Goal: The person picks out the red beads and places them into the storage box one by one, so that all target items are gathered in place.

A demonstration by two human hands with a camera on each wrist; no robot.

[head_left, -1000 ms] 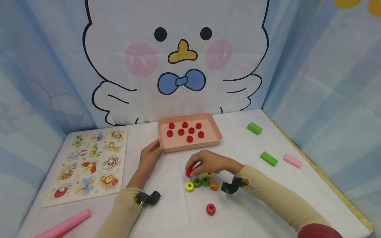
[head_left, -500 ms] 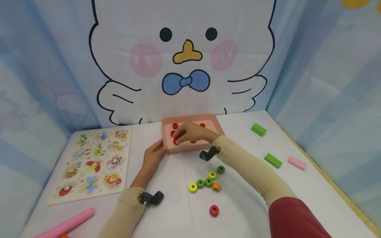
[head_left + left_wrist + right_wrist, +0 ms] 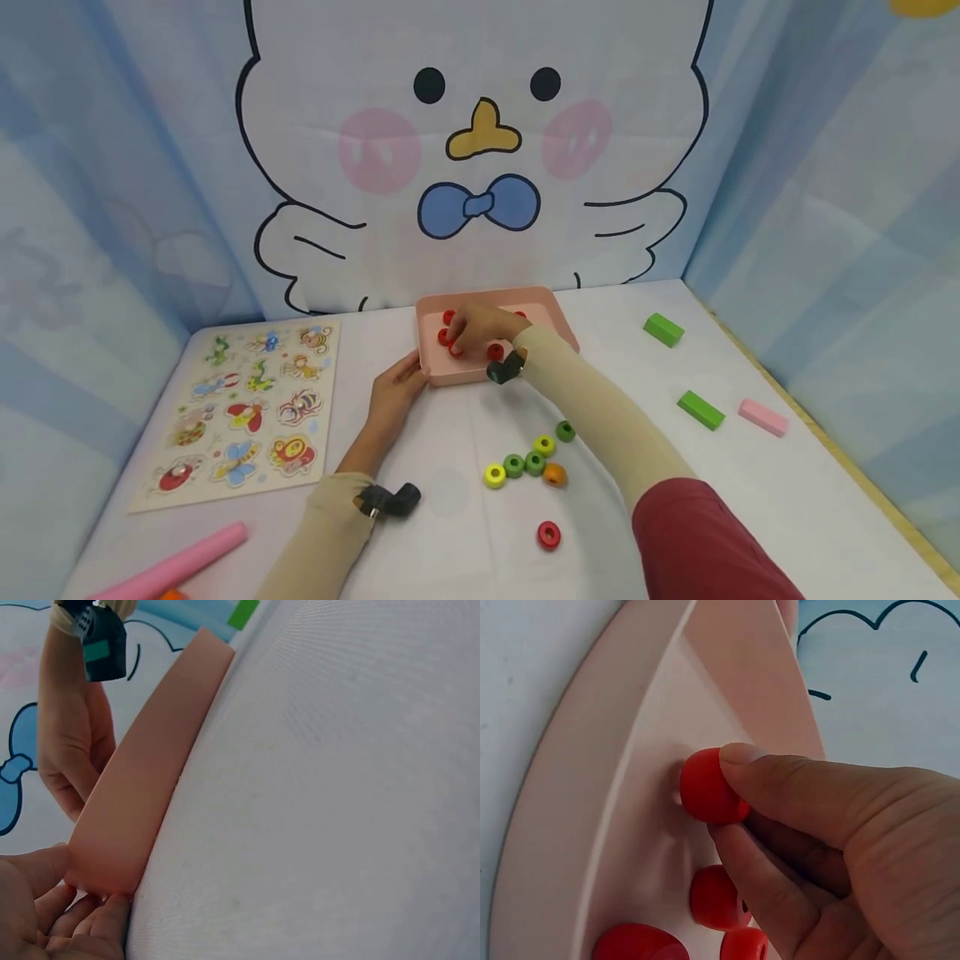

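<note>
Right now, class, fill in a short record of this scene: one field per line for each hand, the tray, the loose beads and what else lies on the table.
Right hand: pinches a red bead low inside the pink tray
Left hand: rests against the tray's near left corner
Tray contents: several more red beads; some hidden by the hand
Loose beads: yellow bead, yellow-green, three green, orange, and a lone red ring on the white table
Left side: animal puzzle board, pink tube
Right side: two green blocks, one pink block

Children's play corner; cartoon chick backdrop [image 3: 480, 158]; animal puzzle board [image 3: 243, 412]; toy blocks [image 3: 701, 409]
</note>
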